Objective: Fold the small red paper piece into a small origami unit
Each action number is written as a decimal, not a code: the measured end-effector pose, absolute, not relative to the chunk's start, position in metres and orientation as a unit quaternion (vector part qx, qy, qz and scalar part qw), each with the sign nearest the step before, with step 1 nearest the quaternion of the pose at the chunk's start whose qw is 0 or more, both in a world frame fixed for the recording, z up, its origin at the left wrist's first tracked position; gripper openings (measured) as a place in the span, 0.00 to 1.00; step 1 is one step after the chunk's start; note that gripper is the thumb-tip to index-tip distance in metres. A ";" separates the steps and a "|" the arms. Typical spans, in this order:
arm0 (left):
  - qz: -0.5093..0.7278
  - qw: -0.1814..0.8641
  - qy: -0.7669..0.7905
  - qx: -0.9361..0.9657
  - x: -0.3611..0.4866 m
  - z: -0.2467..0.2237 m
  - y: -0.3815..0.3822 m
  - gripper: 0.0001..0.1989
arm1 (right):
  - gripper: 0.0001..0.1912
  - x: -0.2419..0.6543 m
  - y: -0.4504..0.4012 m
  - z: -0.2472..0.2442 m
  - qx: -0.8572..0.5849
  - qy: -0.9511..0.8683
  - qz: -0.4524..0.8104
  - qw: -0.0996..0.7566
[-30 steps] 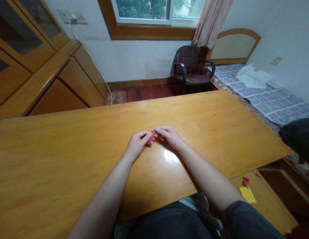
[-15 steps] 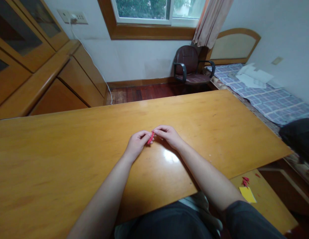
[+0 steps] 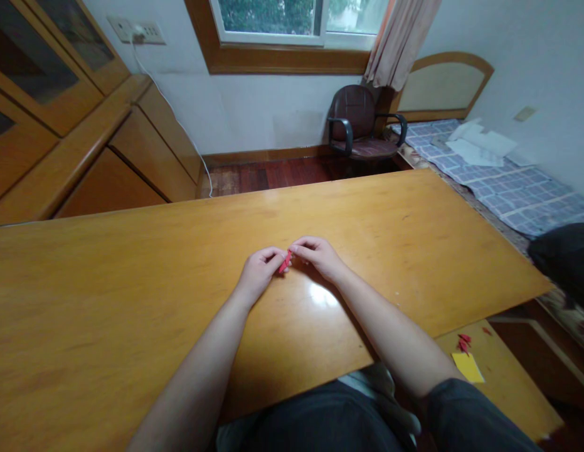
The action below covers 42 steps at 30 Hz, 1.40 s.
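A small piece of folded red paper (image 3: 285,261) is held just above the wooden table (image 3: 132,301), near its middle. My left hand (image 3: 263,267) pinches its lower left side between thumb and fingers. At its upper tip, the thumb and forefinger of my right hand (image 3: 315,254) are closed on it. Its exact folded shape is too small to make out, and my fingers cover part of it.
On a lower wooden surface (image 3: 508,376) at the right lie small red folded paper pieces (image 3: 463,343) and a yellow paper stack (image 3: 468,367). Beyond the table stand a brown armchair (image 3: 355,119) and a bed (image 3: 522,188). A dark bag (image 3: 564,260) is at the right edge.
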<state>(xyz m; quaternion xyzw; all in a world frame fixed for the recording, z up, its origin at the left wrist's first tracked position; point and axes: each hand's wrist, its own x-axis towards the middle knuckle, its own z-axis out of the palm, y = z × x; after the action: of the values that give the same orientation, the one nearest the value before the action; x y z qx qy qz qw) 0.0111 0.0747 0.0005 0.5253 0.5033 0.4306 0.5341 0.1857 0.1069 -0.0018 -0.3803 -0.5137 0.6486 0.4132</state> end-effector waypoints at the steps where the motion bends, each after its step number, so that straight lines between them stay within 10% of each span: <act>1: 0.430 0.533 0.504 0.527 0.011 0.000 0.075 0.12 | 0.16 0.186 0.107 -0.002 -0.382 -0.514 0.647 0.413; 42: 0.457 0.462 0.551 0.524 0.008 -0.009 0.077 0.13 | 0.14 0.186 0.111 -0.009 -0.414 -0.578 0.588 0.386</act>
<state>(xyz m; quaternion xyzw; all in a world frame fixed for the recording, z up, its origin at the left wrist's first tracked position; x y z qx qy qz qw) 0.0080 0.0770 -0.0090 0.5236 0.5510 0.4568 0.4620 0.1859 0.1114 -0.0091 -0.4139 -0.5783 0.5878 0.3857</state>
